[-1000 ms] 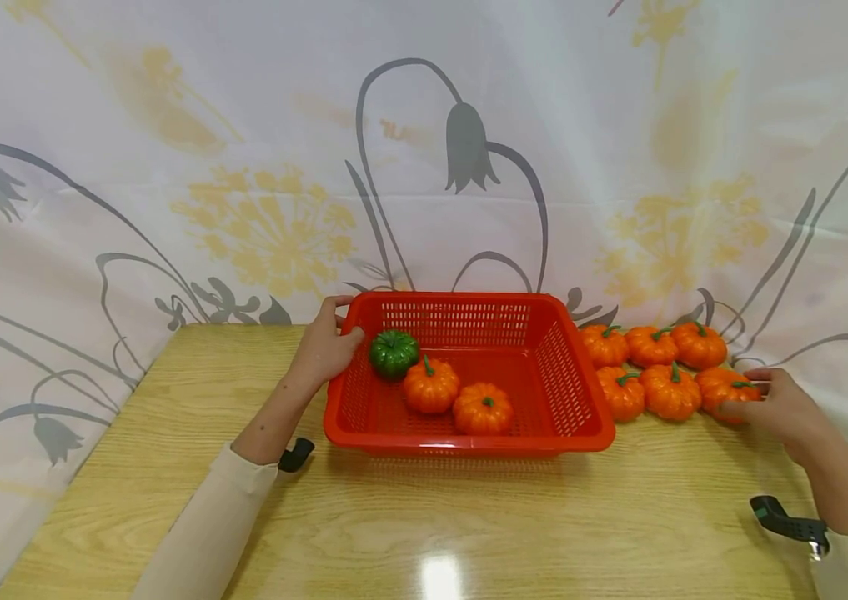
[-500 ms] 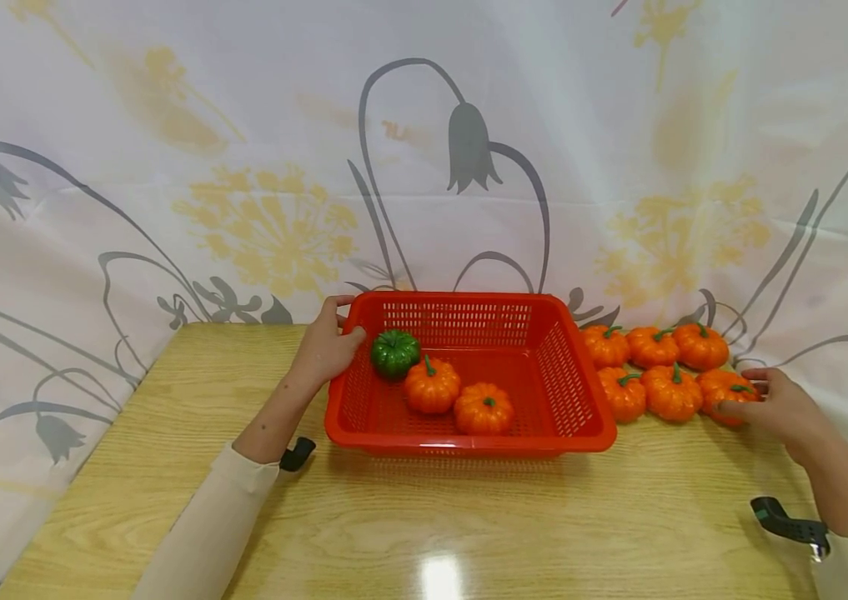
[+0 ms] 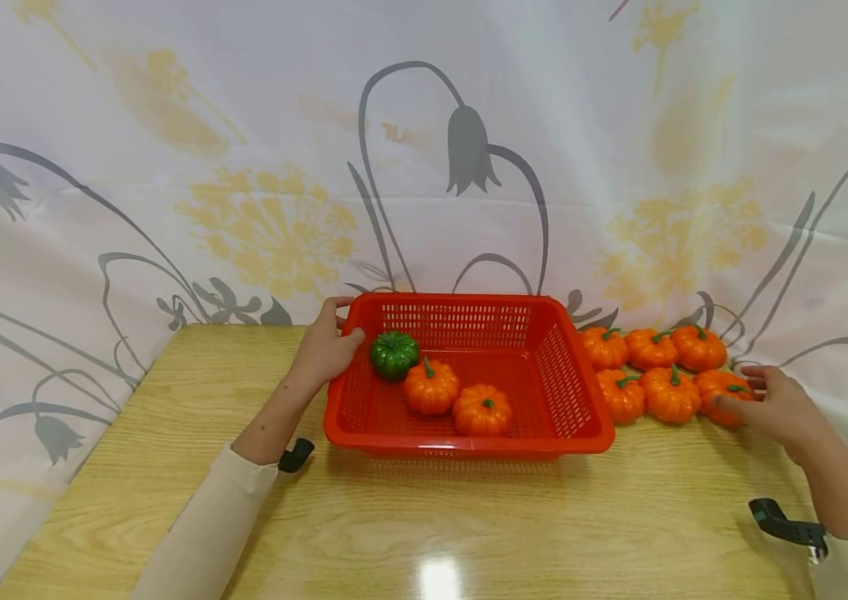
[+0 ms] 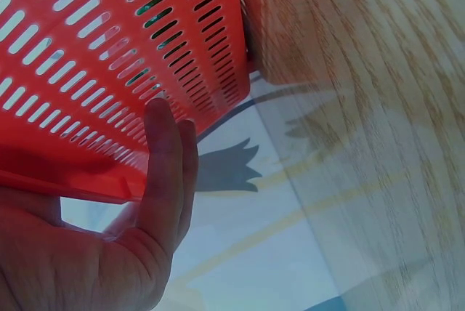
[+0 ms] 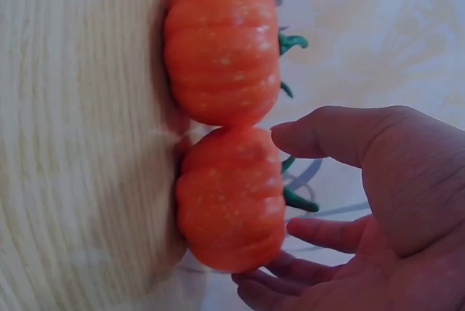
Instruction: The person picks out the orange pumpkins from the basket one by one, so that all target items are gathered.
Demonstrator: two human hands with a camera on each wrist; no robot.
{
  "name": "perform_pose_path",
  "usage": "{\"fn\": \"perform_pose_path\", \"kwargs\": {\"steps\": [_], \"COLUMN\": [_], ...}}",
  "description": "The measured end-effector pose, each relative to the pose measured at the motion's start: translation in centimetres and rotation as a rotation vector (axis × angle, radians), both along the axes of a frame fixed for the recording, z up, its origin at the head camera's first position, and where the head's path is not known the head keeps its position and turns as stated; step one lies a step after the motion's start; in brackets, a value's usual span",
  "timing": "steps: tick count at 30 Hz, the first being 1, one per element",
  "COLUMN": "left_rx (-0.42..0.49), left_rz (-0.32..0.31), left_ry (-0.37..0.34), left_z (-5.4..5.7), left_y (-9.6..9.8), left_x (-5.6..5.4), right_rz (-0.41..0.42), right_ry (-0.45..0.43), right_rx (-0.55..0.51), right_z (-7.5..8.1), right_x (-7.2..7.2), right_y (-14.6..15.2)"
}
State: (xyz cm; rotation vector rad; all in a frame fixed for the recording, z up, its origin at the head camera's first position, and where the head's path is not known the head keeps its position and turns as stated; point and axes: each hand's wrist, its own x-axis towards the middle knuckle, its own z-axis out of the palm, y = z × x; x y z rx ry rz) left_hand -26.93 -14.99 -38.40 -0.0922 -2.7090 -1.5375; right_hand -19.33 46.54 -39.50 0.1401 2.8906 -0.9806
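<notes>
In the head view a red plastic basket [image 3: 469,444] stands on the table, holding a green pumpkin [image 3: 393,355] and two orange pumpkins, one in the middle [image 3: 431,387] and one nearer the front [image 3: 483,410]. My left hand [image 3: 326,350] grips the basket's left rim, thumb over the edge; in the left wrist view its fingers [image 4: 163,173] lie against the slotted outer wall. To the right, my right hand [image 3: 780,408] holds the orange pumpkin [image 3: 720,398] at the right end of the front row. The right wrist view has the thumb at its top and fingertips at its side.
Other orange pumpkins sit in two rows right of the basket, such as one in front [image 3: 669,394] and one at the back [image 3: 699,347], close to the basket wall. A patterned cloth [image 3: 424,167] hangs behind the wooden table [image 3: 514,525].
</notes>
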Motion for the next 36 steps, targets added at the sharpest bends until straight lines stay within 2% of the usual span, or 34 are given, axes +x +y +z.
{"fn": "perform_pose_path", "kwargs": {"steps": [6,11,15,20,28,36], "left_rx": [0.011,0.015,0.006,0.006,-0.001,-0.005], "left_rz": [0.001,0.002,0.003,0.002,0.006,0.004], "left_ry": [0.003,0.007,0.011,0.009,0.010,0.010], "left_z": [-0.2,-0.2,-0.1,-0.1,-0.1,-0.1], "left_y": [-0.1,-0.2,-0.2,-0.1,0.0,0.0], "left_x": [-0.1,-0.1,-0.1,-0.1,-0.1,-0.1], "right_rz": [0.028,0.066,0.106,0.150,0.241,0.326], "right_ry": [0.076,0.170,0.240,0.272,0.392,0.426], "right_rx": [0.083,0.152,0.135,0.121,0.068,0.057], "right_z": [1.3,2.9,4.1,5.1,6.0,6.1], "right_x": [0.1,0.3,0.7,1.6,2.7,3.2], "right_y": [-1.3,-3.6,-6.0,-8.9,-13.0,-16.3]}}
